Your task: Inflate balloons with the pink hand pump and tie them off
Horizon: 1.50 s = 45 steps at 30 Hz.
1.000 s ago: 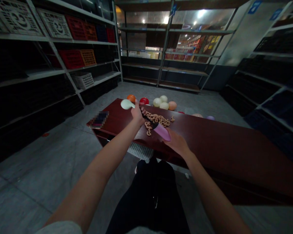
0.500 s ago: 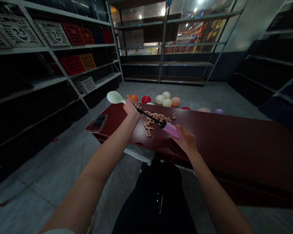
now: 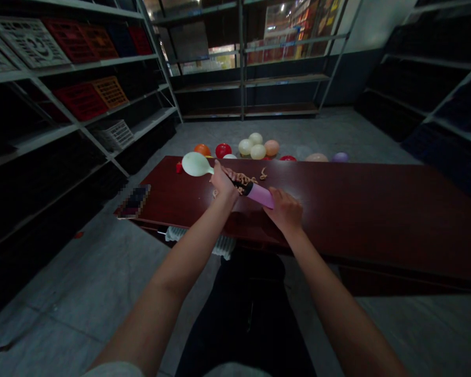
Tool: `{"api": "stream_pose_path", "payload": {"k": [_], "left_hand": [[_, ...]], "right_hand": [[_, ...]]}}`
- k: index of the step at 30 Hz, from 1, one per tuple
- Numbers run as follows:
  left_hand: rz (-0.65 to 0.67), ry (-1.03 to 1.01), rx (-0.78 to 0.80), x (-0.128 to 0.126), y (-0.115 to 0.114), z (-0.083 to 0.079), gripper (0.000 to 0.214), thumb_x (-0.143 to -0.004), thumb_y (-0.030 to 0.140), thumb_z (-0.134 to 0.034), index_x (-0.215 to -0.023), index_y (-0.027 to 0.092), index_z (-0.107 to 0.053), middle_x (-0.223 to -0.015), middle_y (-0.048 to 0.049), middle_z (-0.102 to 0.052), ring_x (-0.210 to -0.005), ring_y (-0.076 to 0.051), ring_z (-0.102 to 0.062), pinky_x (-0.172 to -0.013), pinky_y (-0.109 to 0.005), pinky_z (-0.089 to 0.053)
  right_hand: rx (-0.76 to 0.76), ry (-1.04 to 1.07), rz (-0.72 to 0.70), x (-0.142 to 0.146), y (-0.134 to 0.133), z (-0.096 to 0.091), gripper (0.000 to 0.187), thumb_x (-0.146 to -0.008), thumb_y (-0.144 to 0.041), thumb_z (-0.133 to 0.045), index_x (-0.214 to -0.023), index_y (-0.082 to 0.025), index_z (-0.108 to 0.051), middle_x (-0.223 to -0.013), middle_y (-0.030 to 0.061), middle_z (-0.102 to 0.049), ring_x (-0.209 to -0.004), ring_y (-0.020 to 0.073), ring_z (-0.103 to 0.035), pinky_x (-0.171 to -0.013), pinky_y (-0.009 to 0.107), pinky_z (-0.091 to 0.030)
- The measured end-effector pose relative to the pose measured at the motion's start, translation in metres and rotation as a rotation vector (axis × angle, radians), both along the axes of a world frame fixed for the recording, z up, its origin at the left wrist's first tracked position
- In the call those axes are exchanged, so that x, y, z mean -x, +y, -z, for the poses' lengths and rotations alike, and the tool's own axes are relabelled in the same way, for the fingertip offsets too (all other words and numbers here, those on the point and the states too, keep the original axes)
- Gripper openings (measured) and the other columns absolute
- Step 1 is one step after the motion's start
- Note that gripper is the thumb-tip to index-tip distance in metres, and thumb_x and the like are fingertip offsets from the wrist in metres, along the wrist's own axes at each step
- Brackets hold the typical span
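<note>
My left hand (image 3: 224,182) is closed around the black end of a balloon pump, where the neck of a pale, partly inflated balloon (image 3: 196,164) meets it. The balloon points left over the table. My right hand (image 3: 286,210) grips the pink barrel of the balloon pump (image 3: 260,196) at its near end. Little of the black rod shows between the hands. Under and behind the pump lies a heap of tan, curly, limp strips (image 3: 250,179), partly hidden by my left hand; one strip (image 3: 263,174) sits apart.
The dark red table (image 3: 361,204) stretches right. A blurred-out flat item (image 3: 135,201) lies at its left end, a small red thing (image 3: 179,167) near the far edge. Inflated balloons (image 3: 258,152) rest beyond the table. Shelves with crates (image 3: 110,91) stand left.
The hands have come closer together, and the black rod has slid into the pink barrel. The pale balloon looks larger. My view has shifted slightly right and down.
</note>
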<state>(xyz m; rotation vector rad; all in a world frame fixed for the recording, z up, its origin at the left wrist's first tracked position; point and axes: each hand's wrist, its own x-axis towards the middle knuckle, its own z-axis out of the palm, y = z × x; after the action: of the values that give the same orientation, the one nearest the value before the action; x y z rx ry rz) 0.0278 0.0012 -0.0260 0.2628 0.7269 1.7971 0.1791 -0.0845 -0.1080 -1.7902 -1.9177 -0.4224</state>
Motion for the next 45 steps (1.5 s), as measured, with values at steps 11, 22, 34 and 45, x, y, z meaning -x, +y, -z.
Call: {"api": "stream_pose_path", "payload": {"k": [11, 22, 34, 45], "left_hand": [[0.021, -0.028, 0.008, 0.004, -0.011, 0.0, 0.055, -0.101, 0.041, -0.05, -0.054, 0.021, -0.03, -0.04, 0.007, -0.029, -0.03, -0.006, -0.029, -0.035, -0.023, -0.025], [-0.036, 0.017, 0.028, 0.094, 0.004, -0.041, 0.051, -0.102, 0.038, -0.047, -0.057, 0.021, -0.028, -0.041, 0.0072, -0.026, -0.031, -0.007, -0.025, -0.035, -0.022, -0.022], [-0.061, 0.117, -0.083, 0.081, 0.023, -0.07, 0.053, -0.1, 0.049, -0.053, -0.062, 0.022, -0.027, -0.046, 0.007, -0.024, -0.037, -0.008, -0.024, -0.039, -0.024, -0.023], [0.078, 0.177, -0.137, -0.016, 0.005, -0.046, 0.053, -0.104, 0.043, -0.046, -0.06, 0.021, -0.027, -0.048, 0.0061, -0.019, -0.035, -0.006, -0.022, -0.039, -0.022, -0.019]], "right_hand": [[-0.008, -0.037, -0.056, 0.003, 0.004, 0.008, 0.04, -0.084, -0.034, -0.065, -0.121, -0.02, -0.062, -0.101, 0.009, -0.072, -0.083, 0.0234, -0.063, -0.065, 0.031, -0.034], [-0.036, -0.048, -0.161, 0.005, 0.001, 0.011, 0.041, -0.085, -0.033, -0.059, -0.123, -0.019, -0.063, -0.096, 0.0089, -0.072, -0.08, 0.0233, -0.065, -0.064, 0.032, -0.041], [0.009, 0.137, -0.054, 0.005, 0.001, 0.005, 0.044, -0.082, -0.035, -0.065, -0.123, -0.019, -0.061, -0.102, 0.0108, -0.073, -0.087, 0.0262, -0.067, -0.069, 0.032, -0.042], [-0.003, 0.226, 0.021, 0.002, 0.005, 0.004, 0.043, -0.083, -0.035, -0.065, -0.122, -0.018, -0.057, -0.101, 0.0114, -0.072, -0.087, 0.0268, -0.066, -0.07, 0.033, -0.042]]}}
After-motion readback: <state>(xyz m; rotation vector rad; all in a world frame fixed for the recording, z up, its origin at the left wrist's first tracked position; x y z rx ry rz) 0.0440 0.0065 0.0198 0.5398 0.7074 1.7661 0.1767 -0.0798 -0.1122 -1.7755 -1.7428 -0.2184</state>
